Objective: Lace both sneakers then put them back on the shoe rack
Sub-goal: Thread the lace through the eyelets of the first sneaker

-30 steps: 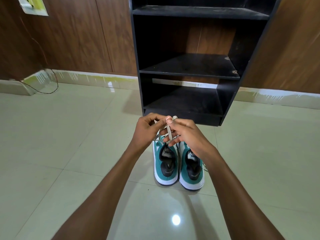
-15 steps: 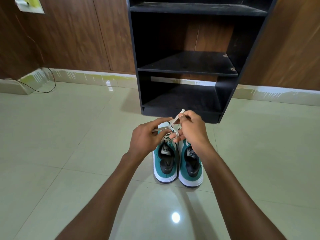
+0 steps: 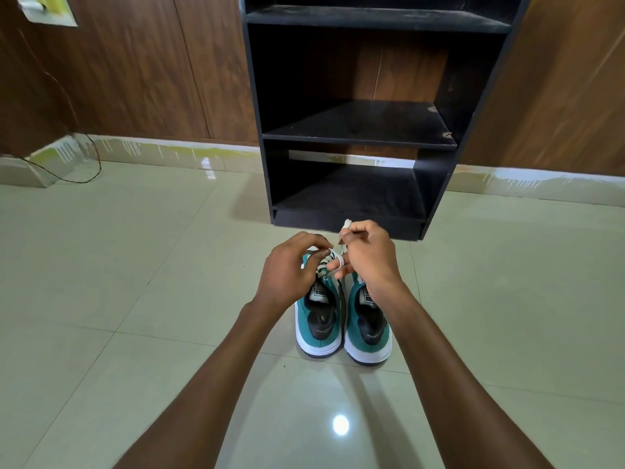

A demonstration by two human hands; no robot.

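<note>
Two teal sneakers with white soles stand side by side on the floor, heels toward me: the left sneaker (image 3: 316,324) and the right sneaker (image 3: 367,328). My left hand (image 3: 289,269) and my right hand (image 3: 367,253) hover over their toe ends, both pinching a white shoelace (image 3: 336,257) of the left sneaker. The lace loops around a finger of my right hand, and one end sticks up above that hand. The toes of both shoes are hidden by my hands. The black shoe rack (image 3: 358,130) stands just beyond, its shelves bare.
The rack backs onto a brown wood-panelled wall. Glossy pale floor tiles (image 3: 135,299) spread all around the shoes. A thin black cable (image 3: 91,164) lies on the floor at the far left by the skirting.
My hands have drawn slightly apart over the left sneaker. The right hand rose and pulled the lace end up, while the left hand dropped closer to the shoe.
</note>
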